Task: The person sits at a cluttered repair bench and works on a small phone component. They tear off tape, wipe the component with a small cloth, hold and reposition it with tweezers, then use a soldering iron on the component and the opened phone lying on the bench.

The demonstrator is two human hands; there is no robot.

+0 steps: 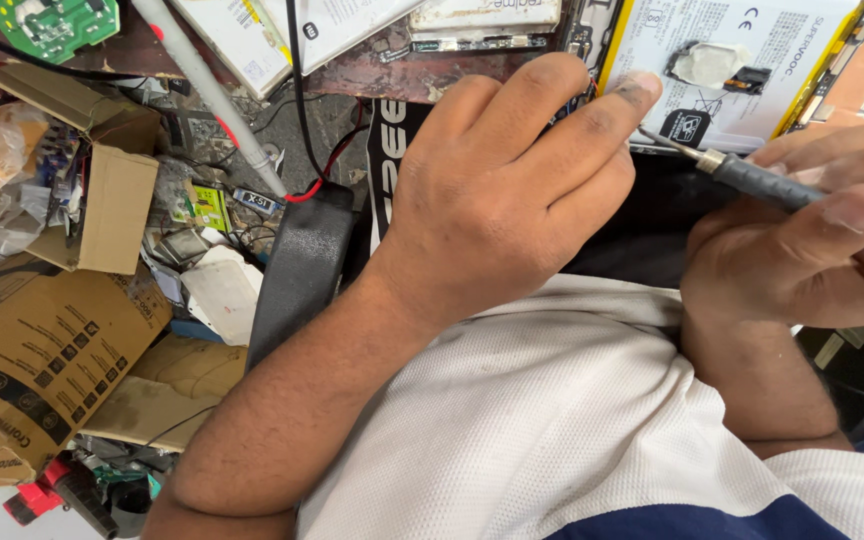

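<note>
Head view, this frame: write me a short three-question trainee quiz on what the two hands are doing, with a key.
1. True or false: the right hand holds a slim dark screwdriver in a pen-like grip.
2. Where does the left hand rest? A) on the cardboard box B) on the opened phone at the bench edge C) on the green circuit board
3. Fill in: the screwdriver's metal tip points toward the phone's white ______.

Key:
1. True.
2. B; its fingertips press at the left edge of the battery.
3. Battery.
</note>
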